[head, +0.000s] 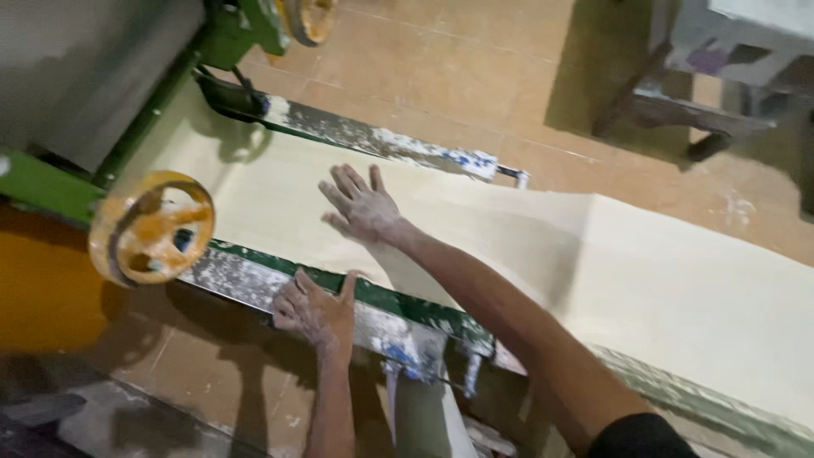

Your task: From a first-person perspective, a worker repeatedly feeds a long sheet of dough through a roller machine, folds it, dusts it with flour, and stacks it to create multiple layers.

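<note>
A wide, pale cream dough sheet lies along a green, flour-dusted machine bed and runs from the rollers at the upper left to the lower right. My right hand lies flat on the sheet with fingers spread, dusted with flour. My left hand grips the near green side rail of the bed, fingers curled over its edge. Neither hand holds a loose object.
A yellow handwheel sticks out at the near left, and a second one sits at the top. The far rail is caked with flour. Tan floor tiles lie beyond, with a grey bench or table at the upper right.
</note>
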